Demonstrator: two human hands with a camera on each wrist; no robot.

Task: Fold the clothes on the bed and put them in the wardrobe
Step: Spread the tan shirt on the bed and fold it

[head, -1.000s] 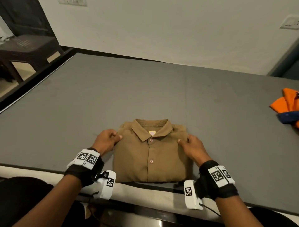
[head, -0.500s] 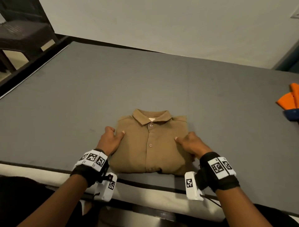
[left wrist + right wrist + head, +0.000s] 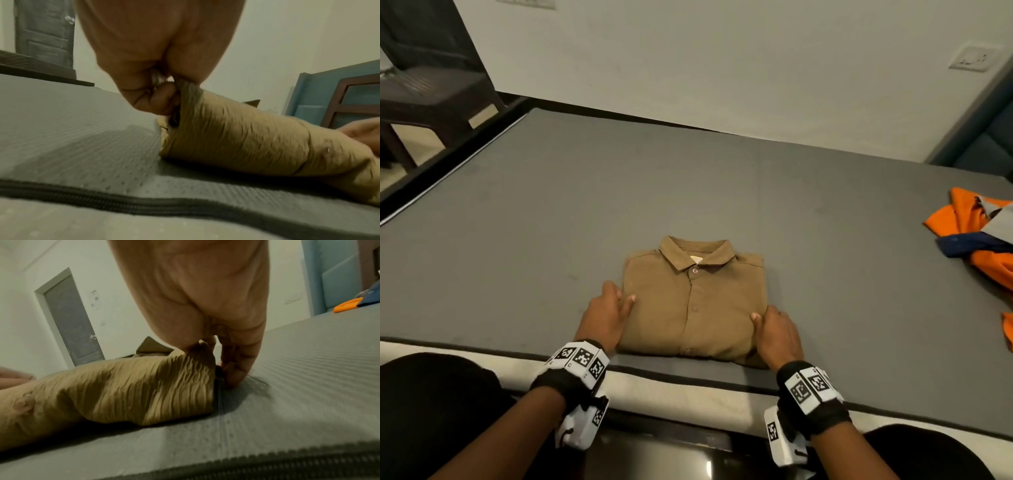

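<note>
A folded brown collared shirt [image 3: 693,301] lies buttons up near the front edge of the grey bed [image 3: 551,222]. My left hand [image 3: 607,308] grips its left side, thumb on top and fingers tucked under the fold; in the left wrist view the left hand [image 3: 164,91] pinches the shirt [image 3: 236,139] edge. My right hand [image 3: 777,330] grips the right lower side the same way. In the right wrist view the right hand [image 3: 222,356] has its thumb on the shirt [image 3: 127,389] and its fingers beside and under the edge.
An orange and blue garment [image 3: 976,236] lies crumpled at the bed's right edge. A dark chair [image 3: 431,96] stands off the far left corner. A white wall runs behind the bed, and a blue headboard [image 3: 989,140] is at far right.
Both hands slid down the shirt's sides toward me and now hold lower on it. The shirt stays flat on the bed.
</note>
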